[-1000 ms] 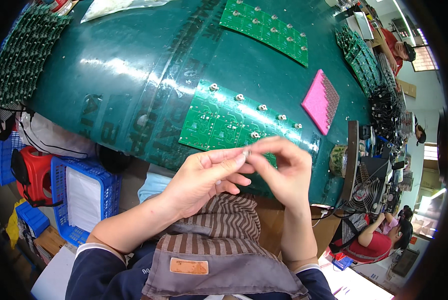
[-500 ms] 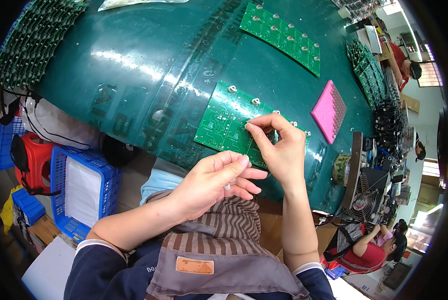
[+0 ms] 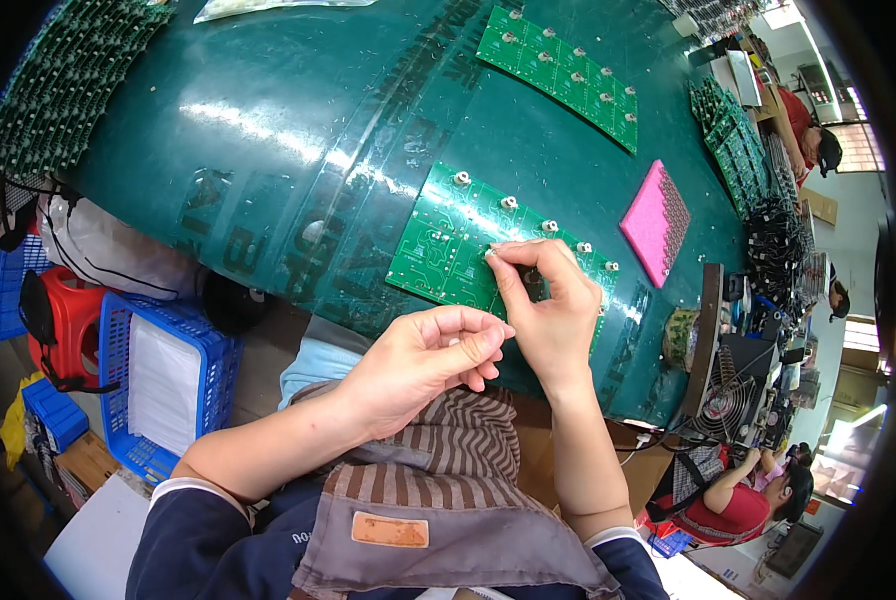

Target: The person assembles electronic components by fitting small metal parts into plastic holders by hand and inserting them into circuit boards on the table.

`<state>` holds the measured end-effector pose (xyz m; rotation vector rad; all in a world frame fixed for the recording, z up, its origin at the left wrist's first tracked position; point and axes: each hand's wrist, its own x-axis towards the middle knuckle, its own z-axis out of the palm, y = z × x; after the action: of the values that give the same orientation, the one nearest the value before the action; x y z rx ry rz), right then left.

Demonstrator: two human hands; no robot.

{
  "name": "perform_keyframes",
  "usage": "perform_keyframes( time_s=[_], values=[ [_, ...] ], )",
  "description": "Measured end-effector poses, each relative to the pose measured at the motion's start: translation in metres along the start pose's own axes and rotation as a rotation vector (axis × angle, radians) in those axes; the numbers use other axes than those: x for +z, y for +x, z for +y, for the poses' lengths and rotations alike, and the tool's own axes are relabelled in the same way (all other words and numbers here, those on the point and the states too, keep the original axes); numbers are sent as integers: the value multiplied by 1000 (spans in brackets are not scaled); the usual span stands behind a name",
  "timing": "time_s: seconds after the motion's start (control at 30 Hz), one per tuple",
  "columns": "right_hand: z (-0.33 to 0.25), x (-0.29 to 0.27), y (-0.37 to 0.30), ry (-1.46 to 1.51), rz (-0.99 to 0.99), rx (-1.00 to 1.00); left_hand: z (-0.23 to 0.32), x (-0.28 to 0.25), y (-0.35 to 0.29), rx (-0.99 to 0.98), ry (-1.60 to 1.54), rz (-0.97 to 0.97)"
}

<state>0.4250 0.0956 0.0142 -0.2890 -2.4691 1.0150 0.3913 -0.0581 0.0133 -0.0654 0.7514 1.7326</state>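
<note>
A green circuit board (image 3: 438, 240) lies on the table in front of me, with a row of small silvery round parts (image 3: 509, 202) along its far edge. My right hand (image 3: 556, 305) reaches over the board, thumb and forefinger pinched at its surface. A tiny pale thing shows at those fingertips, too small to name. Closer to me, at the board's near edge, my left hand (image 3: 423, 365) is closed, its thumb pressed to curled fingers. What it holds, if anything, is hidden. Farther off lies a second green board (image 3: 558, 75) bearing several similar silvery parts.
Right of the board lies a pink foam block (image 3: 653, 225) with rows of small pieces. Stacks of circuit boards (image 3: 63, 80) stand far left, others (image 3: 730, 140) at right. A blue crate (image 3: 118, 400) and red stool (image 3: 63, 325) are below left; a fan (image 3: 725, 400) sits lower right.
My left hand's fingers have curled in from a looser pose, hiding a small white thing that showed among them. The right hand stays pinched at the board, shifted slightly.
</note>
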Motion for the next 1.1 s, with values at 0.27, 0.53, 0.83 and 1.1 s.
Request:
perform_keyframes(
  time_s=[0.27, 0.53, 0.83, 1.1],
  values=[
    [1, 8, -8, -47, 124, -27, -2, -1, 2, 0, -52, -6],
    [19, -39, 10, -273, -79, -122, -3, -8, -2, 77, -18, 29],
    [132, -125, 24, -679, 415, 211, -3, 1, 0, 46, -10, 30],
    [135, -116, 22, -776, 437, 170, -5, 4, 3, 68, -22, 15]
  ],
)
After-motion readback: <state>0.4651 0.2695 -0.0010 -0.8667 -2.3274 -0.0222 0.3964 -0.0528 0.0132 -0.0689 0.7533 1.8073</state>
